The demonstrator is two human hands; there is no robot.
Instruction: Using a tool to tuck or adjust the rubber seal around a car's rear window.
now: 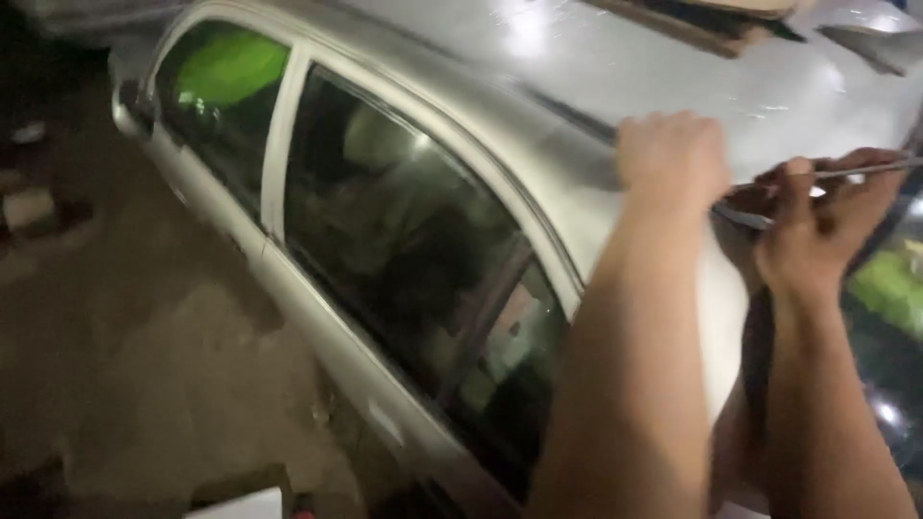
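Two hands are pressed to the car roof: the left hand is fisted, a thin tool is pinched in the right hand fingers, trim beneath them partly lifted.

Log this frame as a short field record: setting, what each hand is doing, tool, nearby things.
setting: dim place, beside a silver car seen from above its roof
left hand: left hand closed in a fist, resting on the roof edge near the rear pillar
right hand: right hand gripping a thin metal strip
tool: strip runs across the fingers toward the rear glass; its far end goes out of frame
rear side window: rear side window closed, seats dimly visible inside
front window: front window shows a green reflection
ground: bare dirt ground
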